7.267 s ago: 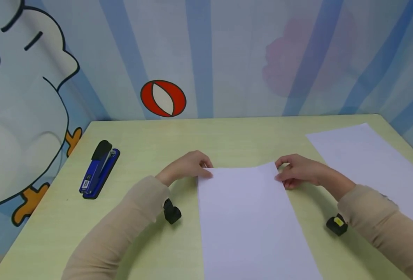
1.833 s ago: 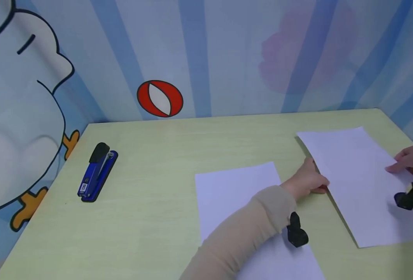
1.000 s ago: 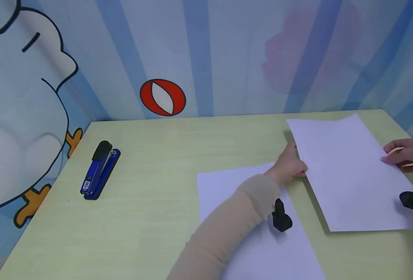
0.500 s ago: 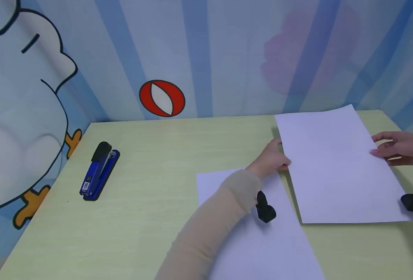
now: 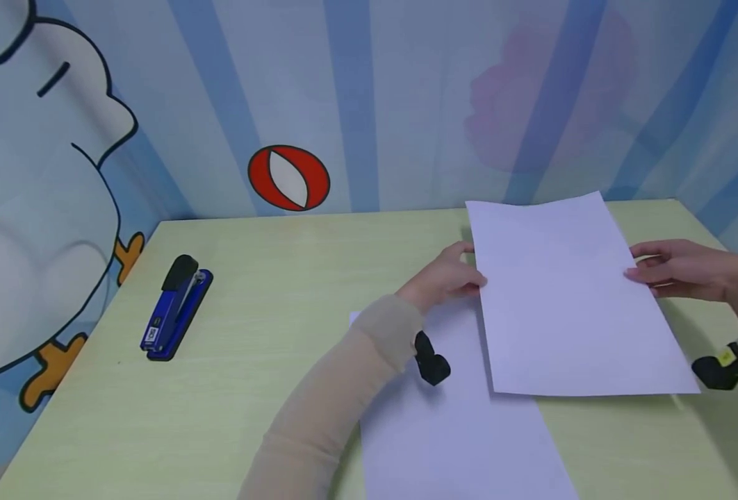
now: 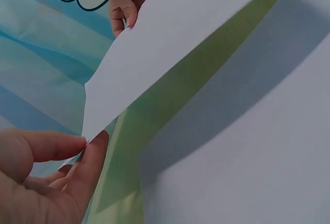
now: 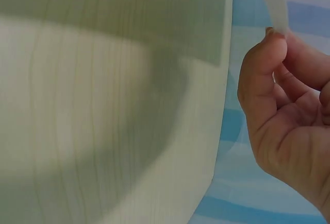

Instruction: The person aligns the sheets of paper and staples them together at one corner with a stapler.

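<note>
Both hands [image 5: 447, 276] [image 5: 688, 269] pinch the upper paper sheet [image 5: 569, 298] between them at opposite edges.

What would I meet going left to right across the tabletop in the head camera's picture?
Blue-and-black stapler → left hand → raised white sheet → right hand.

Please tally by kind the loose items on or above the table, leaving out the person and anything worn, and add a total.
White paper sheets: 2 (one pinched by the left hand and right hand, one lying on the table)
Blue-and-black stapler: 1
Total: 3
</note>
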A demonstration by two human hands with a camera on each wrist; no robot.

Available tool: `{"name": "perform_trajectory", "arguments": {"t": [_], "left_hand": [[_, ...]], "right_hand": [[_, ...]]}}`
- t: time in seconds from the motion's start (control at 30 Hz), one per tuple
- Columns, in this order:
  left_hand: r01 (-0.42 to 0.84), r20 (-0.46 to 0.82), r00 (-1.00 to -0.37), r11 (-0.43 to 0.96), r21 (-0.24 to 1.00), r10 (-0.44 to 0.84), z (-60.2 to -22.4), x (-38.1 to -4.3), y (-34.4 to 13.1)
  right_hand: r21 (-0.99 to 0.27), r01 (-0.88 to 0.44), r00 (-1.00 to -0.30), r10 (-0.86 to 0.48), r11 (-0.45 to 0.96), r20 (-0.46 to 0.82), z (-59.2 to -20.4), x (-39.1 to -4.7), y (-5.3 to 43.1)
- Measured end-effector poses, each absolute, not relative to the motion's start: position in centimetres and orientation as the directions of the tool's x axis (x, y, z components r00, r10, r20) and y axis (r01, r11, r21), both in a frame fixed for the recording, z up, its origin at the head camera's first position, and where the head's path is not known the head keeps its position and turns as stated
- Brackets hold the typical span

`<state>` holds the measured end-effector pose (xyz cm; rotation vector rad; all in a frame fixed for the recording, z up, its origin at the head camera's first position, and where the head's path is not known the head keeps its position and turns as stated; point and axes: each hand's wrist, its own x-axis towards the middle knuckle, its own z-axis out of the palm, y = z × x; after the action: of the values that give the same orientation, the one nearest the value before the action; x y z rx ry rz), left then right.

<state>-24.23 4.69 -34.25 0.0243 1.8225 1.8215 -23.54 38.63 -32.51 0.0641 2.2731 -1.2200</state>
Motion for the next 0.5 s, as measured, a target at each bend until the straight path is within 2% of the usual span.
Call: {"name": "perform_trajectory", "arguments": {"t": [0.13, 0.27, 0.5], "left_hand": [[-0.381, -0.378, -0.836, 0.075, 0.922, 0.398, -33.9, -24.5, 3.5], [-0.363, -0.359, -0.849, 0.065, 0.929, 0.389, -33.7, -25.0, 2.5], [-0.361, -0.357, -0.864, 0.059, 0.931, 0.356, -32.9, -25.7, 0.7]], "right_hand": [[-0.8, 0.31, -0.823, -0.276, 0.513, -0.496, -32.4, -23.4, 38.4], [-0.85, 0.314, -0.791, -0.379, 0.424, -0.481, -32.4, -23.1, 38.2], [-0.893, 0.326, -0.759, -0.478, 0.309, -0.442, -32.9, -22.5, 36.8]]}}
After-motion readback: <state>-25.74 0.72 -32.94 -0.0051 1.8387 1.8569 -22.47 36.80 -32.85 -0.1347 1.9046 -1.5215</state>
